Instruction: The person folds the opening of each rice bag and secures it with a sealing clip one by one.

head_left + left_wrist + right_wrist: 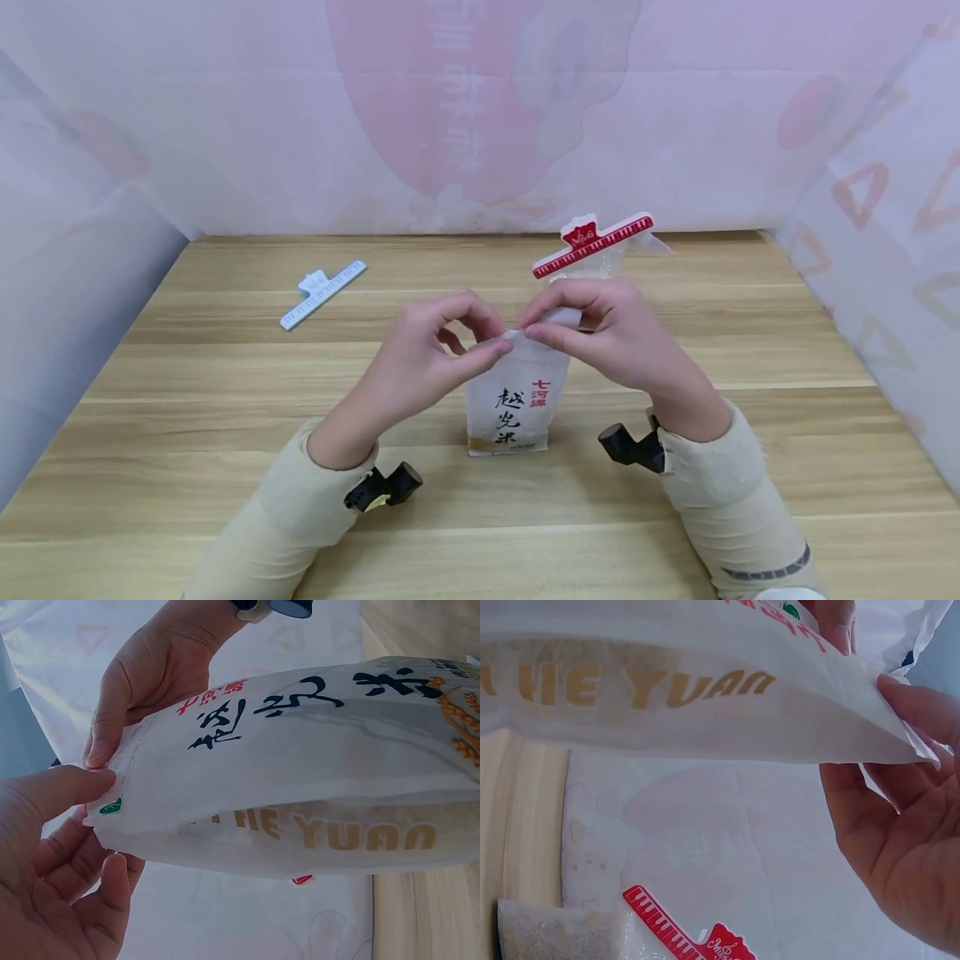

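A white paper rice bag (517, 392) with black and red characters stands upright on the table in front of me. My left hand (427, 358) pinches its top edge on the left, the thumb (71, 791) on the printed front and the fingers behind. From the other side my right hand (615, 333) pinches the same edge, close to the left hand. The bag's mouth looks pressed flat between them in the left wrist view. Gold lettering (660, 684) runs along the side of the bag. Its back is hidden.
A red and white clip (592, 246) holds a clear bag (562, 930) of pale grains behind the right hand. To the left, a light blue clip (322, 293) lies on the wooden table (187, 467). Printed cloth walls (262, 125) enclose the back and sides.
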`<state>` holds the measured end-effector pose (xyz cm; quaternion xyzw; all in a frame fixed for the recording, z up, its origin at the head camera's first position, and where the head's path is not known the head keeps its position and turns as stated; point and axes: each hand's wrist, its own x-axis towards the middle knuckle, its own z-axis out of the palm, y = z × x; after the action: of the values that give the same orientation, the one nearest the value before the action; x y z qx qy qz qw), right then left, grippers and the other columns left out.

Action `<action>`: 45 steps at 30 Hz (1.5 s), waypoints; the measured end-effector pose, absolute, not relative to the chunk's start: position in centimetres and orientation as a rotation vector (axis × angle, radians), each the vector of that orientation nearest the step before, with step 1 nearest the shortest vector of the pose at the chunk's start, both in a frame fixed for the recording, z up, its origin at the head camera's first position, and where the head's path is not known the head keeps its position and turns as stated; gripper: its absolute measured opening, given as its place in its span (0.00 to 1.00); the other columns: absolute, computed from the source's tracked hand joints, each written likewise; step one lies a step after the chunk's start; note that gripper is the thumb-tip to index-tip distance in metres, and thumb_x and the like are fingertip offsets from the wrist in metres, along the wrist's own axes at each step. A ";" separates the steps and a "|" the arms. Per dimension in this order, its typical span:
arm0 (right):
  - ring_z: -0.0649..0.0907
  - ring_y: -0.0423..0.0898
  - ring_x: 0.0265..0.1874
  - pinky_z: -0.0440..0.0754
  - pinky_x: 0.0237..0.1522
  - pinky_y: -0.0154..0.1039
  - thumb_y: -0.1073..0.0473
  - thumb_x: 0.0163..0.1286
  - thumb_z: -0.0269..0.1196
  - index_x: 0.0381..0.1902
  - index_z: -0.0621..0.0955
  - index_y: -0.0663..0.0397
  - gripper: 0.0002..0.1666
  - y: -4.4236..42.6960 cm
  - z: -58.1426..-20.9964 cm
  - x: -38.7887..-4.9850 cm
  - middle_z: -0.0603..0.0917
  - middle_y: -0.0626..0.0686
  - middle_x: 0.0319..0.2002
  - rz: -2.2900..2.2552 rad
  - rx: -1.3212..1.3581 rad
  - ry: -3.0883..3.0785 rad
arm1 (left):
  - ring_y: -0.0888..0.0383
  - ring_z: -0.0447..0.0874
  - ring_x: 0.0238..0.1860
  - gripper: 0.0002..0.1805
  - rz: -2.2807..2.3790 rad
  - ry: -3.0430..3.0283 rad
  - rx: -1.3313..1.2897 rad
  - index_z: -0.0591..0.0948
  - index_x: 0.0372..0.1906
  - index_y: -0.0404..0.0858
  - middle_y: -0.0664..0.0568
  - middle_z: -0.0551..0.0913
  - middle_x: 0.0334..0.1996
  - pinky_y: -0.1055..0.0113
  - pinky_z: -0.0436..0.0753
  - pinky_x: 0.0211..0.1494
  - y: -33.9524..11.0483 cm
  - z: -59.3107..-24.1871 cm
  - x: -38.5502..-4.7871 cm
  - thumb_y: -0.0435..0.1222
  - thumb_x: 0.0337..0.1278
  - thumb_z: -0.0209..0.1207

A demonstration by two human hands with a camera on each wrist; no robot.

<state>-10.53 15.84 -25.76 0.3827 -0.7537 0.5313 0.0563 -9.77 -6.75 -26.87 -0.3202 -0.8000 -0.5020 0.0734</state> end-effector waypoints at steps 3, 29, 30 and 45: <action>0.80 0.40 0.27 0.81 0.27 0.32 0.74 0.62 0.67 0.35 0.85 0.61 0.06 15.8 -25.8 -10.3 0.86 0.57 0.31 1.600 1.122 -2.314 | 0.61 0.81 0.34 0.04 -1.502 -2.394 -0.957 0.84 0.33 0.39 0.53 0.85 0.29 0.69 0.81 0.31 -6.7 -27.0 -9.7 0.30 0.55 0.69; 0.77 0.45 0.26 0.77 0.27 0.34 0.70 0.61 0.69 0.31 0.81 0.59 0.06 14.0 -26.0 -9.4 0.82 0.52 0.30 1.559 0.896 -2.412 | 0.62 0.81 0.32 0.09 -1.351 -2.228 -1.036 0.80 0.25 0.39 0.53 0.87 0.31 0.66 0.77 0.30 -6.2 -27.8 -9.0 0.24 0.53 0.64; 0.77 0.45 0.26 0.77 0.26 0.34 0.70 0.61 0.69 0.31 0.81 0.59 0.05 14.1 -25.9 -9.4 0.83 0.52 0.30 1.546 0.894 -2.422 | 0.63 0.80 0.32 0.09 -1.335 -2.220 -1.040 0.80 0.25 0.39 0.53 0.87 0.31 0.67 0.77 0.30 -6.2 -27.9 -9.1 0.24 0.52 0.64; 0.76 0.45 0.25 0.75 0.25 0.33 0.65 0.64 0.68 0.33 0.82 0.57 0.03 14.7 -25.3 -9.5 0.83 0.53 0.31 1.487 0.862 -2.539 | 0.63 0.76 0.29 0.09 -1.116 -2.184 -1.125 0.78 0.27 0.38 0.52 0.82 0.28 0.69 0.77 0.31 -6.3 -27.5 -9.2 0.22 0.51 0.63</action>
<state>-9.48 14.68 -25.34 0.2810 -0.8275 0.4847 0.0378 -9.22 -6.26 -27.54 -0.4067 -0.7895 -0.4036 0.2200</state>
